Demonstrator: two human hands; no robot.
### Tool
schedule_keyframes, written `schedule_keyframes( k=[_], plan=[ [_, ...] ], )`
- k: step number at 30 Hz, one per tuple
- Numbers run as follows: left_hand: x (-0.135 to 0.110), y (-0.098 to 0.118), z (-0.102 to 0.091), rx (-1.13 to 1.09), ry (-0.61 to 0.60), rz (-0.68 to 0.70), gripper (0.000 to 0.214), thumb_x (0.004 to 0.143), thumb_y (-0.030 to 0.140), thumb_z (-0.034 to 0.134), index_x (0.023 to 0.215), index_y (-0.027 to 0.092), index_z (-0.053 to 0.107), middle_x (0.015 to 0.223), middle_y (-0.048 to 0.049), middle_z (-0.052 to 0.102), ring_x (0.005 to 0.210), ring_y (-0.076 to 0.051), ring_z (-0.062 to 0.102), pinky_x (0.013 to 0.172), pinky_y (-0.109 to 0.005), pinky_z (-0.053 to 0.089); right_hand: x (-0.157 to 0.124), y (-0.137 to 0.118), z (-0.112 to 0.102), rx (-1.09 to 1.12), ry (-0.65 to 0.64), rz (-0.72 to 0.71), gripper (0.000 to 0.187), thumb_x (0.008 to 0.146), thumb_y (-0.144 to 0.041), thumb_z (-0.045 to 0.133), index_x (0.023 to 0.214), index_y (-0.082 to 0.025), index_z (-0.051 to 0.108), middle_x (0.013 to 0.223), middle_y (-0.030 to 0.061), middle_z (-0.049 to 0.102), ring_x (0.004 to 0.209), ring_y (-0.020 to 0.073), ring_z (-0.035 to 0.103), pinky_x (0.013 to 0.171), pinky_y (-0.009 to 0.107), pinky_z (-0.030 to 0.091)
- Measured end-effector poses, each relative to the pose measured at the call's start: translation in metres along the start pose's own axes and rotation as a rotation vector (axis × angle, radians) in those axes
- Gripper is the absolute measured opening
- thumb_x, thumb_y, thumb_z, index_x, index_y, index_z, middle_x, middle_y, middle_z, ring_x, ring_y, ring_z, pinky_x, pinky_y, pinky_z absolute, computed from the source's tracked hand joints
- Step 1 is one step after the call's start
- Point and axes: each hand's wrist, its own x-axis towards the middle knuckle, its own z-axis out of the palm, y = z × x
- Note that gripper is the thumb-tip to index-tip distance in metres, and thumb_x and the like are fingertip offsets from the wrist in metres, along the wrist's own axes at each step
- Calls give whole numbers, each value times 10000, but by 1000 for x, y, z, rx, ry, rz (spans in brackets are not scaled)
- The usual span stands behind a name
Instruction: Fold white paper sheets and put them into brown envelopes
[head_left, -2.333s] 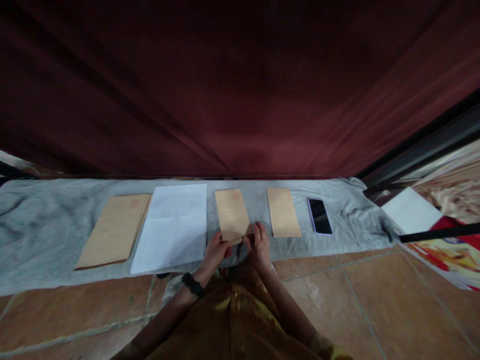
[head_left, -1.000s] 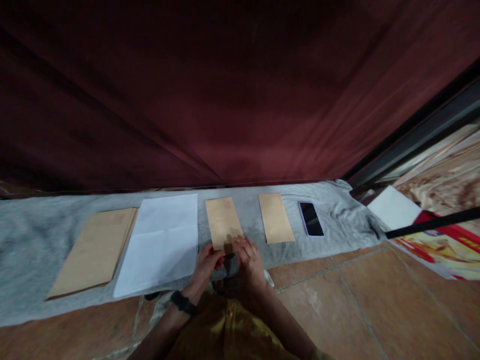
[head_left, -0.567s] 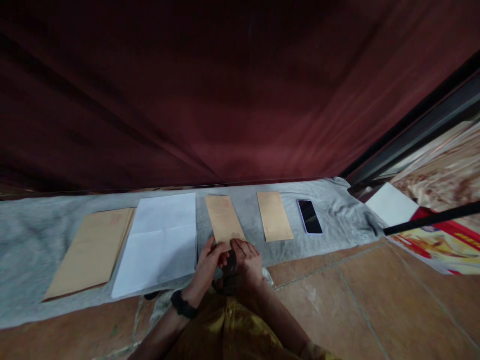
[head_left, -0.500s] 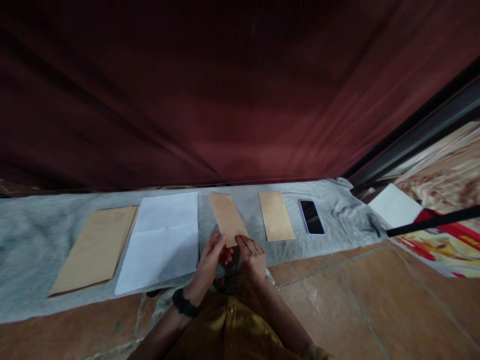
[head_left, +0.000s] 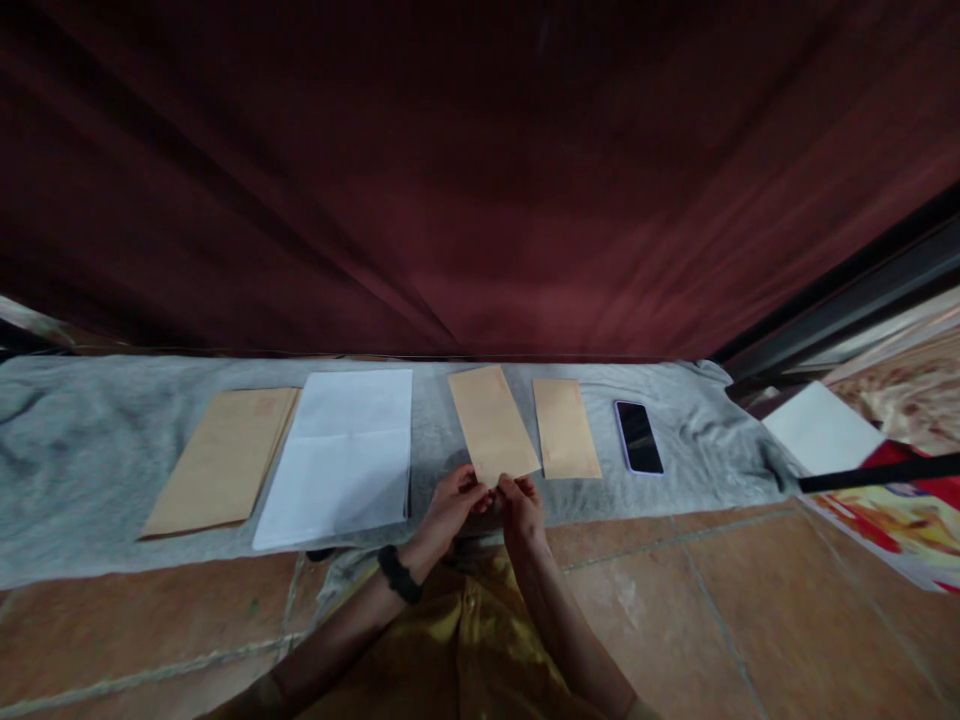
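A brown paper envelope (head_left: 493, 422) is held by its near end, tilted with its far end toward the red cloth. My left hand (head_left: 456, 503) pinches the near left corner, a dark band on its wrist. Close beside it, my right hand (head_left: 520, 505) grips the near edge with thumb and fingers. Another brown envelope (head_left: 567, 428) lies flat just right of the held one. To the left is a stack of white paper (head_left: 337, 455) with a crease across it, and farther left a pile of larger brown envelopes (head_left: 221, 460).
A phone (head_left: 639, 437) with a dark screen lies at the right on the grey cloth (head_left: 697, 430). Behind hangs a dark red cloth (head_left: 480, 200). A dark metal bar (head_left: 847, 285) and a red and yellow printed box (head_left: 900, 520) stand at the right, above floor tiles (head_left: 675, 600).
The held envelope has turned so its face shows wider and flatter. My right hand has shifted from lying over its right corner to pinching the near edge near my left hand. The view has shifted slightly.
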Motion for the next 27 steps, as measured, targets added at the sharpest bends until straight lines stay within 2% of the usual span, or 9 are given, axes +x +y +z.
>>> schedule_keyframes(
  k=[4, 7, 9, 11, 13, 15, 17, 20, 27],
  plan=[
    [8, -3, -15, 121, 54, -12, 346, 683, 292, 751, 977, 147, 642, 669, 6, 676, 524, -120, 592, 530, -231, 462, -2, 9, -8, -29, -27, 87, 334, 548, -322, 856, 687, -191, 583, 605, -32, 645, 519, 123, 598, 527, 242, 514],
    [13, -3, -26, 381, 92, 68, 411, 747, 237, 681, 1140, 148, 596, 593, 41, 622, 485, -144, 579, 503, -242, 450, 0, 10, -14, -37, 61, 110, 387, 515, -335, 894, 691, -195, 579, 637, -17, 674, 586, 160, 675, 589, 282, 582],
    [12, -3, -31, 509, 125, 108, 495, 787, 202, 643, 1269, 143, 544, 637, 22, 642, 531, -170, 610, 540, -262, 472, 2, 10, -19, -35, 91, 118, 413, 506, -356, 910, 702, -196, 583, 660, -3, 692, 624, 188, 709, 617, 317, 610],
    [7, -2, -32, 685, 193, 193, 542, 831, 172, 602, 1364, 153, 505, 808, -45, 704, 699, -207, 681, 667, -293, 521, 5, 11, -23, -49, 64, 117, 418, 519, -367, 914, 709, -195, 585, 664, 5, 698, 642, 199, 723, 628, 327, 621],
    [0, -2, -31, 1012, 214, 377, 544, 870, 126, 538, 1411, 170, 495, 1080, -128, 712, 973, -254, 697, 864, -355, 531, 7, 13, -26, -78, 28, 114, 413, 546, -379, 908, 723, -194, 584, 673, 12, 706, 655, 203, 731, 633, 326, 624],
    [-6, -3, -29, 1391, 133, 601, 553, 885, 72, 471, 1425, 183, 499, 1339, -165, 624, 1230, -285, 608, 1040, -433, 471, 9, 15, -28, -105, 14, 121, 406, 572, -388, 896, 736, -195, 580, 677, 11, 709, 659, 199, 733, 630, 320, 622],
    [-10, -5, -25, 1617, 9, 753, 561, 883, 32, 431, 1420, 174, 508, 1479, -157, 530, 1381, -285, 491, 1140, -479, 396, 10, 17, -29, -121, 35, 144, 414, 567, -391, 897, 734, -197, 572, 674, 7, 709, 648, 190, 726, 600, 299, 609],
    [-10, -11, -21, 1721, -78, 842, 541, 897, 17, 390, 1412, 130, 512, 1556, -137, 458, 1482, -264, 358, 1209, -491, 326, 10, 18, -30, -123, 69, 169, 431, 544, -392, 903, 733, -202, 566, 699, 7, 722, 640, 166, 712, 560, 256, 582],
    [-5, -21, -22, 1717, -108, 837, 569, 922, 36, 364, 1471, 151, 454, 1614, -111, 375, 1534, -247, 227, 1243, -518, 279, 6, 15, -29, -107, 80, 178, 388, 569, -345, 904, 732, -205, 580, 741, 18, 745, 685, 160, 718, 613, 254, 585]
  ],
)
